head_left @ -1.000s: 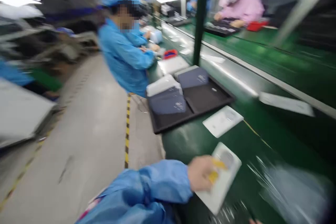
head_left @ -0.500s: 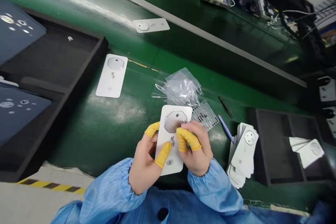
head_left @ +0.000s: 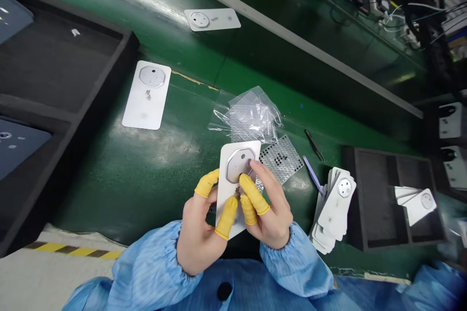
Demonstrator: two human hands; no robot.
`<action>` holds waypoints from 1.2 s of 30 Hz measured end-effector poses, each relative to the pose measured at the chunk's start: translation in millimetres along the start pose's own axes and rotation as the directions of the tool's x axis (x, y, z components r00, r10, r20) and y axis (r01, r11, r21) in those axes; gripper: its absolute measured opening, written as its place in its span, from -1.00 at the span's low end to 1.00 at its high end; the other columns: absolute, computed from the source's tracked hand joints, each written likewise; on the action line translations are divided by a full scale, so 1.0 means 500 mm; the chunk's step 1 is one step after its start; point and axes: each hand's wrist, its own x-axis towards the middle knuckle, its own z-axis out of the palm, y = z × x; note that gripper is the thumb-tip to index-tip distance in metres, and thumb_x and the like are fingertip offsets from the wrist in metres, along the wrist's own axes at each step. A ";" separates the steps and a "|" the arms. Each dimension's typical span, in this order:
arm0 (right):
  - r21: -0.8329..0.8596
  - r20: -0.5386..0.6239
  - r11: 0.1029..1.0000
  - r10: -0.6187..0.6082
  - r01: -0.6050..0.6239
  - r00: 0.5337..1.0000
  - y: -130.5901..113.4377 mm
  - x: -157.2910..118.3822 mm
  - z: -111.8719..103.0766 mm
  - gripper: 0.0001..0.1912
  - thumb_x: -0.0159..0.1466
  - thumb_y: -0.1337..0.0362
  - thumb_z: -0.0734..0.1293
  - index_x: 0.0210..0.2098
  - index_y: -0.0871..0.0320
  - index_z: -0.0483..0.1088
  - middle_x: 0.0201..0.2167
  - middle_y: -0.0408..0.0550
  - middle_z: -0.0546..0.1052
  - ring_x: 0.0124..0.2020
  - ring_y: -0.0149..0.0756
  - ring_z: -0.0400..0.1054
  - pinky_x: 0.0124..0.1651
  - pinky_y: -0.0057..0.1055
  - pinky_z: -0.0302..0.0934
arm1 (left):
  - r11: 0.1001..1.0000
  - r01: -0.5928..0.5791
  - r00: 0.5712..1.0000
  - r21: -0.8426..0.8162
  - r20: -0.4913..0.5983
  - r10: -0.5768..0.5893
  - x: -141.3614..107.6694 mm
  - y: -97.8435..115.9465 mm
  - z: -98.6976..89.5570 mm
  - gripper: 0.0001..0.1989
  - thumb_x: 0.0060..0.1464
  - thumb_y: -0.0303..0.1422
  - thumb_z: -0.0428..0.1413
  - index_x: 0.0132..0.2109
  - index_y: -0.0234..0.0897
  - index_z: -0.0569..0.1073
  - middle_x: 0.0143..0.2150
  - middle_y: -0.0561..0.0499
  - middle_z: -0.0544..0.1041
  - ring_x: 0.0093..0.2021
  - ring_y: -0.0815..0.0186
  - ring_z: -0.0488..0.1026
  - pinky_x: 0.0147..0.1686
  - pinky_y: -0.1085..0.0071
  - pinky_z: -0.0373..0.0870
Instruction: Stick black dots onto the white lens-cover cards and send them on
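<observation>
A white phone back panel [head_left: 226,204] with an octagonal camera ring [head_left: 239,165] is held tilted in front of me. My left hand [head_left: 204,223] grips its left side, the thumb in a yellow finger cot lying across the front. On the right side, my right hand [head_left: 268,204] is curled against the panel. Its yellow-cotted fingertips press near the ring's lower edge and the dark lettering, and a bare fingertip touches the ring's right part. Whether a small piece lies under these fingertips is hidden. Just behind the panel is a clear sheet of small black dots [head_left: 280,159].
Clear plastic bags [head_left: 253,116] lie beyond the panel. Tweezers [head_left: 314,145] and a purple tool [head_left: 313,175] are to the right, beside stacked white panels [head_left: 333,209] and a black tray [head_left: 379,199]. Single panels [head_left: 146,99] lie left and behind; a large black tray [head_left: 91,102] stands left.
My right fingers have spread a little over the panel, one bare fingertip moving onto the ring's right part. The panel has tilted slightly, and the view has shifted a little.
</observation>
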 end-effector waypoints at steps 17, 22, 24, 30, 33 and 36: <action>-0.001 0.003 1.000 0.005 -0.005 1.000 0.002 0.005 -0.021 -0.52 0.26 0.44 0.25 0.18 0.19 0.26 0.24 0.18 0.29 0.21 0.02 0.26 0.09 0.08 0.37 | 0.992 -0.093 0.994 0.087 0.068 0.087 0.000 0.011 0.003 -0.44 0.09 -0.55 0.10 0.22 -0.11 0.24 -0.01 -0.04 0.59 -0.09 0.22 0.58 -0.14 0.43 0.52; -0.002 0.138 0.999 0.042 -0.042 0.990 -0.011 -0.012 -0.011 -0.45 0.30 0.40 0.19 0.28 0.25 0.12 0.37 0.19 0.03 0.33 0.13 0.02 0.20 0.19 0.21 | 0.989 -0.089 0.996 0.120 -0.009 0.091 -0.006 0.001 -0.003 -0.46 0.07 -0.52 0.14 0.19 -0.12 0.29 -0.01 -0.04 0.58 -0.08 0.19 0.57 -0.13 0.39 0.51; 0.012 0.182 0.997 0.071 -0.075 0.981 -0.014 -0.018 -0.004 -0.45 0.32 0.37 0.15 0.29 0.27 0.08 0.38 0.20 -0.03 0.36 0.15 -0.06 0.23 0.23 0.15 | 0.994 -0.044 0.999 0.096 -0.011 0.045 -0.007 -0.006 -0.003 -0.45 0.08 -0.51 0.15 0.20 -0.14 0.26 -0.03 -0.05 0.60 -0.10 0.17 0.58 -0.15 0.38 0.53; 0.248 0.137 0.947 0.176 -0.205 0.975 0.000 -0.022 0.006 -0.53 0.37 0.31 0.13 0.27 0.09 0.14 0.34 0.11 0.11 0.33 -0.01 0.07 0.25 0.13 0.15 | 0.991 0.104 0.995 -0.079 0.009 -0.103 0.007 -0.009 -0.001 -0.34 0.17 -0.46 0.11 0.34 -0.12 0.05 -0.04 -0.08 0.60 -0.15 0.18 0.59 -0.18 0.32 0.57; 0.369 0.012 0.888 0.291 -0.275 0.957 0.011 -0.042 0.017 -0.54 0.38 0.28 0.14 0.26 0.02 0.13 0.28 0.09 0.22 0.24 -0.10 0.23 0.17 0.02 0.28 | 0.988 0.088 0.973 -0.126 -0.204 -0.112 0.025 -0.008 -0.044 -0.18 0.16 -0.45 0.13 0.39 0.02 -0.14 0.00 0.02 0.58 -0.14 0.24 0.58 -0.16 0.33 0.56; 0.197 0.031 0.935 0.294 -0.294 0.955 0.025 -0.082 0.051 -0.51 0.29 0.29 0.30 0.20 0.08 0.22 0.21 0.16 0.32 0.24 -0.06 0.23 0.16 0.03 0.27 | 0.985 0.108 0.889 0.131 -0.456 -0.037 0.032 -0.026 -0.117 -0.55 0.11 -0.42 0.16 0.17 -0.22 0.41 0.05 -0.02 0.53 -0.01 0.18 0.50 -0.06 0.37 0.49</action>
